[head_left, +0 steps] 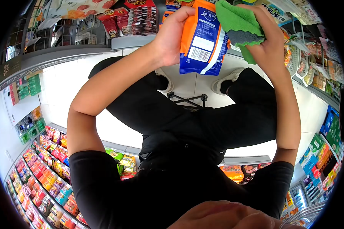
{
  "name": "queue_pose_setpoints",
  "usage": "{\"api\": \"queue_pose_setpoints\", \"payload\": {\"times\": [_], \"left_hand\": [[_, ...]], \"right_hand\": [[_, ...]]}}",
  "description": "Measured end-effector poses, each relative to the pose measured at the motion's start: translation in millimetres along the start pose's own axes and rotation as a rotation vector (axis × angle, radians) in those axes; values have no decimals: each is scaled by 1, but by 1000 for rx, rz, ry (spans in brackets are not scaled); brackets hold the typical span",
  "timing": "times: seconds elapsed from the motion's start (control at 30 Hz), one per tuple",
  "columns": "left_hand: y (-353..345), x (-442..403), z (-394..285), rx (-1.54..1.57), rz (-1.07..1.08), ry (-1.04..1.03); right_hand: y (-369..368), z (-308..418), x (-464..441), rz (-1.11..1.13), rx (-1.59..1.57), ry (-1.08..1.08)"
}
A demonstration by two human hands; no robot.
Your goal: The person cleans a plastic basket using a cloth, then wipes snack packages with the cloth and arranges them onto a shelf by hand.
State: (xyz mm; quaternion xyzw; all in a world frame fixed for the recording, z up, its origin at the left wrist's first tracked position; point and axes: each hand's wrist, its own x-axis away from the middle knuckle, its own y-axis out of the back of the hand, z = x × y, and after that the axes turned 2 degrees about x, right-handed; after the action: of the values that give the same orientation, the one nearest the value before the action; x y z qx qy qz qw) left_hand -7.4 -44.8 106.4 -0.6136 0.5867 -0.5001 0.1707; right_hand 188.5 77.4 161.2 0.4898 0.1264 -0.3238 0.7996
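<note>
My left hand (171, 36) grips an orange and blue snack bag (203, 36) by its left edge. The bag is held up in front of the shelf, its printed back with a white label and barcode turned toward me. In my right hand (269, 40) is a green cloth (237, 19) with a dark grey underside. The cloth lies against the bag's upper right side, and my right fingers are partly hidden behind it.
Red snack packets (141, 19) stand on the shelf ahead, left of the bag. White baskets (294, 57) with packets line the right side. Below are my legs and a folding stool frame (187, 99) on the white floor. Shelves of colourful bags (46, 179) are behind me.
</note>
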Motion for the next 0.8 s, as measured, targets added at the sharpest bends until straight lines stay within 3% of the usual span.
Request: {"api": "queue_pose_setpoints", "payload": {"times": [0.3, 0.4, 0.6, 0.7, 0.8], "left_hand": [[-4, -3, 5, -22, -86, -85], [-5, -5, 7, -79, -100, -125], [-4, -6, 4, -113, -221, -137], [12, -9, 5, 89, 40, -142], [6, -1, 1, 46, 41, -49]], "right_hand": [[-1, 16, -1, 16, 88, -116], [-3, -11, 18, 52, 46, -200], [-9, 1, 22, 159, -195, -360], [-15, -2, 23, 145, -279, -431], [-13, -17, 28, 79, -340, -508]]}}
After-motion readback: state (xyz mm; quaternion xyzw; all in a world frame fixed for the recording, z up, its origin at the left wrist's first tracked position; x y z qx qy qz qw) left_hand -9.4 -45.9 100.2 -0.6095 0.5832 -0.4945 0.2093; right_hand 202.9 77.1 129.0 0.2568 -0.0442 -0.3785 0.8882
